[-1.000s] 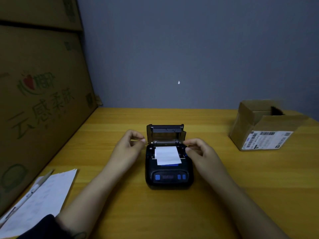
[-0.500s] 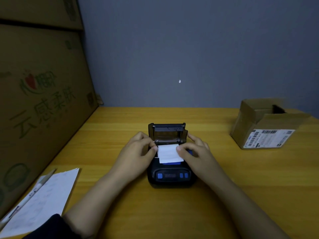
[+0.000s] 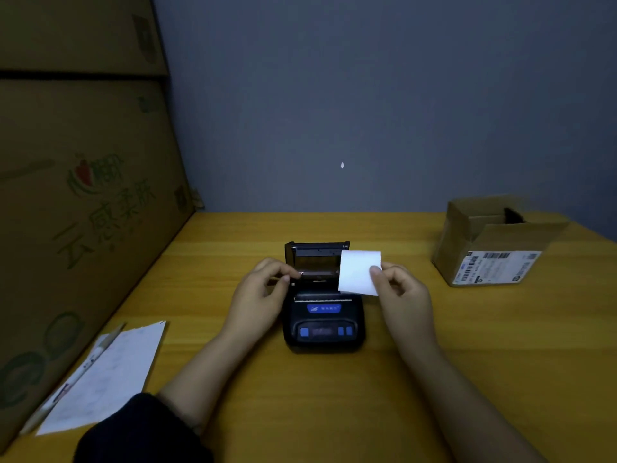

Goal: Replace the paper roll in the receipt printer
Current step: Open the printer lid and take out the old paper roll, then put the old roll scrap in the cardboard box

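Printer (image 3: pixel 323 315) mid-table, lid up. Right hand (image 3: pixel 399 289) pinches paper (image 3: pixel 359 272) clear of bay. Left hand (image 3: pixel 263 289) curled at lid hinge, nothing visibly held. Risk: lid drops, printer skids.

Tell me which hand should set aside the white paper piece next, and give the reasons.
Right. The right hand already pinches the white paper piece, lifted beside the open lid. The left hand is at the receipt printer's left hinge side, likely steadying it.
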